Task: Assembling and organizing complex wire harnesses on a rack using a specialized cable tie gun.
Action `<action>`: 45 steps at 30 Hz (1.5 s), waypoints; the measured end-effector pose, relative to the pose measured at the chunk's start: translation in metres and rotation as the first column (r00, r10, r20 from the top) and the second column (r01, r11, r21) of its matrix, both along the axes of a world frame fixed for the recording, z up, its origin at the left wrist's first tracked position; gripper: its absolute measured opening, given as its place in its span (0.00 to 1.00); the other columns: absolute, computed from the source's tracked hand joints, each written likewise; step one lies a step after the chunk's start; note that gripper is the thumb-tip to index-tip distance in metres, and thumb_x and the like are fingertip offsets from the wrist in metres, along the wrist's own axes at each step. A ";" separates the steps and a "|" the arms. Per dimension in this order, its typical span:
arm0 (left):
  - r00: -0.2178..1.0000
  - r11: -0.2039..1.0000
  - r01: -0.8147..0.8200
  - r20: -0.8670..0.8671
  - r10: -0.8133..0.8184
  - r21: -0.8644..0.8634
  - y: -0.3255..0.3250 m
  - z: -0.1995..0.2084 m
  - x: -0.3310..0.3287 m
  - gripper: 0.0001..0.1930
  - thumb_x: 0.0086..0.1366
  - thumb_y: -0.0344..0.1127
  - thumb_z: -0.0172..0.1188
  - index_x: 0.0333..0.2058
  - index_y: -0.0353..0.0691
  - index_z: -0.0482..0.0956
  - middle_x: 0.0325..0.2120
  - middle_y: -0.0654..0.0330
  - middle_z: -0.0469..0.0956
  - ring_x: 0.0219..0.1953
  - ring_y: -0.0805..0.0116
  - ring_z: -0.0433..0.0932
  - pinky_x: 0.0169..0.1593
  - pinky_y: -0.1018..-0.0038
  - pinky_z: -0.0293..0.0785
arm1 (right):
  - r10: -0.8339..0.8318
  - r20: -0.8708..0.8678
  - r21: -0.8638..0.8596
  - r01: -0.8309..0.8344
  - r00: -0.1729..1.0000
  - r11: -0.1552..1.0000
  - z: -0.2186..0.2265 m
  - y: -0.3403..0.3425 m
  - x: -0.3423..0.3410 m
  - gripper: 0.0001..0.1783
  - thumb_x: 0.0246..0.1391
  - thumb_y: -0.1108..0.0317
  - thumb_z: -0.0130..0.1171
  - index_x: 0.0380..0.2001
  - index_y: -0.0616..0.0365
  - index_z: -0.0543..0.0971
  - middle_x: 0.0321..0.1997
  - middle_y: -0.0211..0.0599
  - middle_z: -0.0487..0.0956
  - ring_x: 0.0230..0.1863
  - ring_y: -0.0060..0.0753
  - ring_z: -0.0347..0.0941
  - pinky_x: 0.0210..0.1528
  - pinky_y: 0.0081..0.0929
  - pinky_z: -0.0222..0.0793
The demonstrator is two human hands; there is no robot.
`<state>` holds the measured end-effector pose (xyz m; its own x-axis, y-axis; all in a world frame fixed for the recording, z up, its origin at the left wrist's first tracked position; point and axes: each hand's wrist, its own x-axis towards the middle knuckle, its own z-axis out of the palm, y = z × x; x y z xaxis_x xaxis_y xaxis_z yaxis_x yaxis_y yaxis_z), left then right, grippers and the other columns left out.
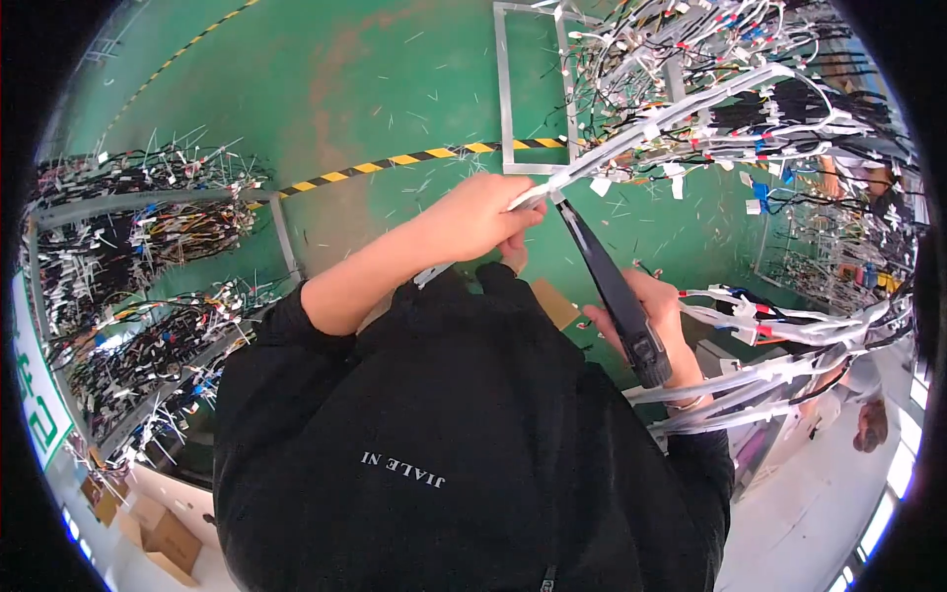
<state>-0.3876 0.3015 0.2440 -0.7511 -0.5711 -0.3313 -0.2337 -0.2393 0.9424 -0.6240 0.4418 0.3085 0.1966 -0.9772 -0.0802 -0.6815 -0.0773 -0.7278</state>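
From my end of the feed I have the long white bundle of sleeved cable in the middle of the work, running from the left hand up to the right above the green floor. The bare left hand has its thumb and fingers pinched around the bundle's near end, while the bare right hand is wrapped around a long black hand tool with a ridged round knob, its narrow nose meeting the bundle just beside those fingertips. I'd judge the step in hand to be tightening or trimming a tie there (short white slivers litter the floor, which fits), though I cannot tell whether any trigger is squeezed. The next move, I reckon, calls for a steady left pinch and a square nose, fingers kept clear. Farther out, a grey metal frame stands beside tangled multicoloured wiring on either side.
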 end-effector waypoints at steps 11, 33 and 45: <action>0.801 0.793 0.596 -0.025 -0.598 0.127 -0.009 0.000 0.056 0.21 0.73 0.38 0.52 0.62 0.43 0.73 0.30 0.63 0.82 0.31 0.75 0.80 0.40 0.74 0.76 | -0.115 -0.032 -0.072 0.112 0.993 0.991 -0.087 -0.003 -0.060 0.24 0.45 0.66 0.73 0.45 0.60 0.76 0.38 0.38 0.79 0.39 0.38 0.77 0.44 0.32 0.73; 0.944 0.929 0.260 0.271 -0.187 -0.263 -0.057 -0.097 -0.132 0.10 0.72 0.38 0.55 0.43 0.41 0.82 0.20 0.64 0.75 0.23 0.76 0.74 0.26 0.74 0.70 | 0.181 0.534 -0.783 0.402 0.826 0.475 0.002 0.017 -0.111 0.37 0.45 0.39 0.74 0.43 0.57 0.69 0.38 0.40 0.74 0.37 0.42 0.75 0.38 0.45 0.73; 0.603 0.344 -0.778 -0.469 0.645 -0.526 -0.044 -0.026 -0.420 0.07 0.63 0.28 0.65 0.37 0.39 0.75 0.22 0.61 0.75 0.22 0.71 0.74 0.27 0.72 0.71 | -0.069 0.520 -0.742 0.490 0.851 0.457 0.019 0.080 -0.200 0.38 0.47 0.38 0.72 0.44 0.55 0.66 0.43 0.37 0.71 0.39 0.39 0.72 0.44 0.43 0.70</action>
<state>-0.8078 0.2570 0.2175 0.0502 -0.9072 0.4176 -0.1224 0.4094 0.9041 -0.8239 0.5216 0.3279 -0.2968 -0.5311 0.7937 -0.4827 -0.6337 -0.6045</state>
